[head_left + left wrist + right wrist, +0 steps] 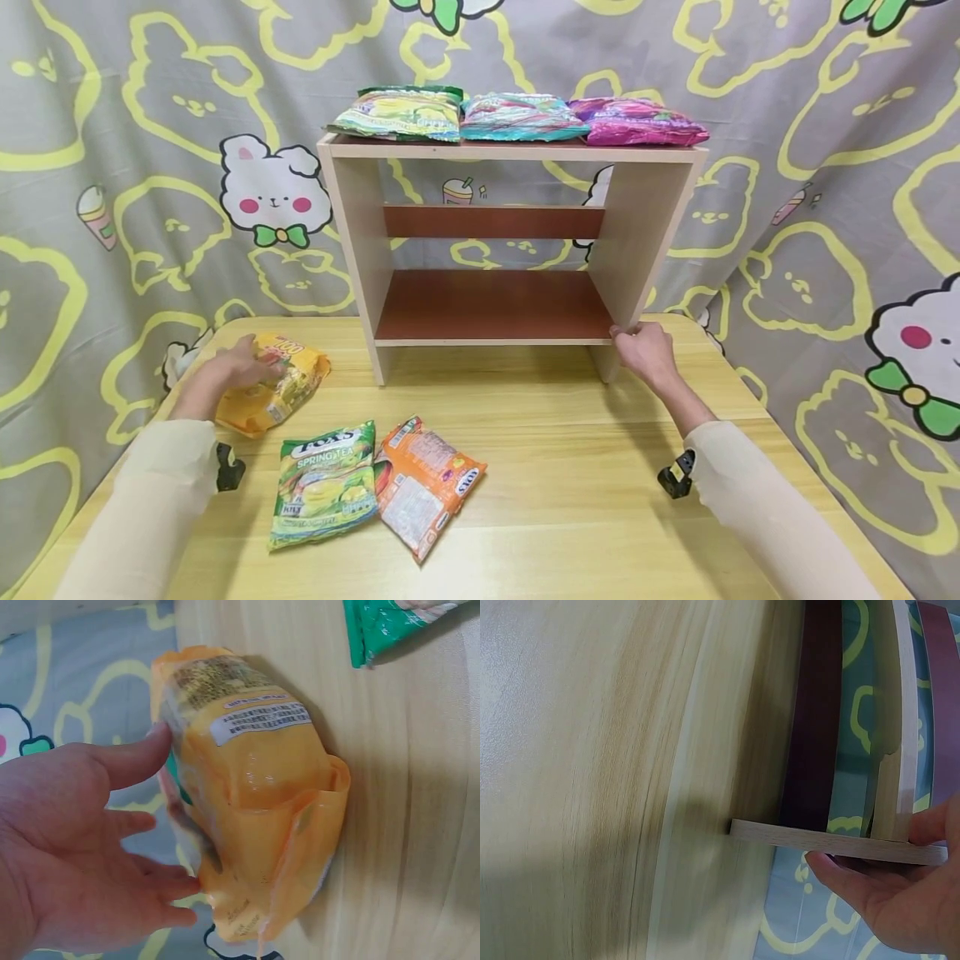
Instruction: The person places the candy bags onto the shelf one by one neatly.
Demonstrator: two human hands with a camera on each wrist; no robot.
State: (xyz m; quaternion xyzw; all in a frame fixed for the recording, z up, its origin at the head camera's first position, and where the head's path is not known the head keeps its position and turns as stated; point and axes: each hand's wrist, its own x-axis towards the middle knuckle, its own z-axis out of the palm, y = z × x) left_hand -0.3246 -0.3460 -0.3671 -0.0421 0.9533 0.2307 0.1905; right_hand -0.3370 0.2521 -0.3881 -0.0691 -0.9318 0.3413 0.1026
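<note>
At the table's left edge lies a yellow-orange candy bag (pixel 303 371), bulging and creased. My left hand (pixel 242 365) reaches over its outer side, and in the left wrist view the fingers are spread and fairly straight, the thumb tip at the bag's surface. On the right, my right hand (pixel 648 354) grips the side panel of a small wooden shelf unit (pixel 495 307) at the height of its lower board. Thumb and fingers lie on opposite faces of that panel (pixel 817 840) in the right wrist view. The shelf stands upright at the back of the table.
A green Spring Tea candy bag (pixel 326 483) and an orange candy bag (pixel 431 479) lie side by side in front of the shelf. On its top board rest a green bag (pixel 405 114), a teal bag (pixel 522 117) and a purple bag (pixel 637 122). A patterned curtain (pixel 180 225) hangs behind.
</note>
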